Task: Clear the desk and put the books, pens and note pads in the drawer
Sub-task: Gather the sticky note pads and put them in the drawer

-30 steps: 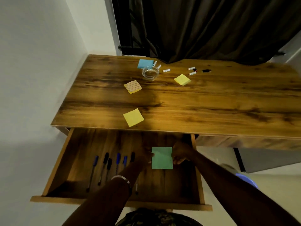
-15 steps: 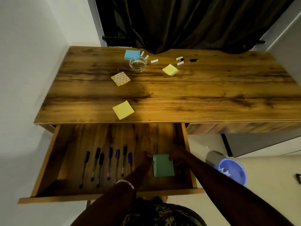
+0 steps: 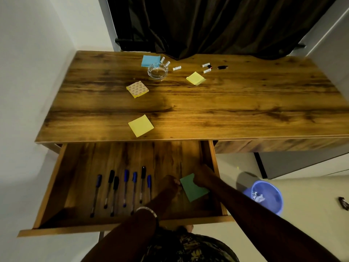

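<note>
Nearest, both forearms reach down into the open drawer (image 3: pixel 56 186), a shallow wood-grain tray pulled out under the desk's left part. Left hand (image 3: pixel 171 184), w/ a thin metal bangle (image 3: pixel 147 209) on its wrist, touches the left edge of the green note pad (image 3: pixel 193 188); fingers look curled, but whether they actually pinch the pad can't be told. Right hand (image 3: pixel 202 176) has fingers closed on the pad's top right corner. Pad is 1 flat square, plain green, turned a bit askew, low in the drawer's right part near the right wall; can't tell if it rests on the drawer floor.

Left of it, 7 pens (image 3: pixel 124 188) lie roughly parallel on the drawer floor, caps pointing away: 4 blue caps, 3 black.

Right, on the pale floor, 1 round blue plastic bin (image 3: pixel 268 197) w/ crumpled paper inside.

Further out, desk (image 3: pixel 245 110) top is dark-streaked wood grain. On it 4 more square pads: plain yellow pad (image 3: pixel 140 125) near the front edge, patterned pad (image 3: pixel 137 89) w/ yellow sides mid-desk, pale yellow pad (image 3: pixel 195 78) to the right, blue pad (image 3: pixel 150 61) at the back. Beside the blue one, 1 round clear glass ashtray (image 3: pixel 157 71). Abt 5 small white cylinders (image 3: pixel 176 68) and a small black item (image 3: pixel 221 67) scattered near the back.

Behind, a dark pleated curtain (image 3: pixel 217 25).
</note>
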`<action>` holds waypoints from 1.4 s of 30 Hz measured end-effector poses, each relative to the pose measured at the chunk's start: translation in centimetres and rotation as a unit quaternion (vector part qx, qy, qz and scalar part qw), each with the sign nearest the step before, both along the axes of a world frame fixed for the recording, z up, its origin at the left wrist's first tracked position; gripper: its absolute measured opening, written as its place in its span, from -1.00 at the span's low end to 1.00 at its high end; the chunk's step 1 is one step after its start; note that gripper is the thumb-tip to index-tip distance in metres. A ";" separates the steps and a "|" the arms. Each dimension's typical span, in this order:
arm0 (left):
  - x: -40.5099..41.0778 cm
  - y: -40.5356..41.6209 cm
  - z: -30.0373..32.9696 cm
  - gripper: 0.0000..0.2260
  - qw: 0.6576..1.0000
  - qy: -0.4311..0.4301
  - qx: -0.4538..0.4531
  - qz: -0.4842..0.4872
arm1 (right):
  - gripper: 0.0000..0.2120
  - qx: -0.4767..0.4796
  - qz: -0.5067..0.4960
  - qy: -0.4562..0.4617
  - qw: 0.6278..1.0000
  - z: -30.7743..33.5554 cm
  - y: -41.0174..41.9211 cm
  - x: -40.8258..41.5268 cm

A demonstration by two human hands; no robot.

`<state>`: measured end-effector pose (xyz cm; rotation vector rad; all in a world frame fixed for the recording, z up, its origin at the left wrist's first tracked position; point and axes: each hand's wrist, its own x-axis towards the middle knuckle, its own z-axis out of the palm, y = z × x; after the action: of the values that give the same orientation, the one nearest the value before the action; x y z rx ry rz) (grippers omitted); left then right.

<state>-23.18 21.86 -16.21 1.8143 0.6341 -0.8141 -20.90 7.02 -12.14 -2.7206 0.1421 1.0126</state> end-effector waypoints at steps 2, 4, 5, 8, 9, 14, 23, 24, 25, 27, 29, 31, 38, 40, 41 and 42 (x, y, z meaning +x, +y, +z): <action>0.1 -0.1 0.0 -0.95 1.000 0.001 -0.006 -0.008 | -0.61 0.000 0.027 -0.014 1.000 -0.1 0.0 0.1; 0.1 -0.3 0.4 -0.86 1.000 -0.007 -0.013 -0.016 | -0.60 -0.002 0.054 -0.013 0.998 -0.2 -0.1 0.0; 0.2 -0.3 0.5 -0.85 1.000 -0.015 -0.014 -0.012 | -0.61 -0.007 0.067 -0.013 0.998 -0.1 -0.2 -0.1; 0.2 -0.6 0.2 -0.87 1.000 -0.024 -0.017 -0.005 | -0.66 -0.023 0.093 -0.028 0.995 -0.2 -0.7 -0.3; 0.3 -0.8 -0.2 -0.87 1.000 -0.027 -0.015 -0.001 | -0.67 -0.024 0.102 -0.028 0.994 -0.3 -0.8 -0.4; -0.1 -1.2 0.0 -0.68 1.000 -0.004 -0.029 0.005 | -0.62 -0.047 0.149 0.013 0.988 -0.6 -0.7 -0.5; -0.8 -1.9 1.0 -0.77 0.999 0.037 -0.030 0.028 | -0.60 -0.049 0.169 0.091 0.980 0.0 -0.6 0.0; -0.8 -1.8 1.0 -0.81 0.999 0.022 -0.013 0.024 | -0.59 -0.053 0.173 0.091 0.979 0.2 -0.3 -0.1; -0.6 -1.7 1.2 -0.88 1.000 0.008 -0.002 0.018 | -0.60 -0.055 0.173 0.078 0.980 0.2 -0.3 0.0; 0.1 -1.3 0.7 -0.96 1.000 -0.007 0.006 -0.005 | -0.62 -0.034 0.159 0.046 0.986 0.2 -0.4 0.4; 1.1 -0.8 1.3 -0.83 1.000 -0.008 -0.008 0.006 | -0.63 0.003 0.184 -0.016 0.983 1.2 0.1 1.2; 2.1 -0.2 3.6 -0.79 0.999 -0.026 -0.018 0.011 | -0.64 0.061 0.126 -0.109 0.984 2.9 1.4 2.1; 6.0 3.7 9.3 -0.82 0.979 -0.140 -0.075 0.131 | -0.81 0.101 0.105 -0.163 0.976 8.6 5.7 6.9; 7.1 5.1 10.7 -0.83 0.972 -0.176 -0.053 0.146 | -0.82 0.111 0.099 -0.200 0.968 9.7 7.2 8.1; 7.7 5.7 11.3 -0.85 0.970 -0.195 -0.025 0.145 | -0.81 0.112 0.095 -0.209 0.967 10.3 7.7 8.7; 8.1 6.5 11.9 -0.86 0.966 -0.215 0.016 0.142 | -0.78 0.113 0.091 -0.220 0.965 10.5 8.3 9.4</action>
<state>-15.04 28.36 -4.32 1.8000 0.6018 -0.2063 -11.49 15.29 -1.68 -2.6990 -0.2864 0.4079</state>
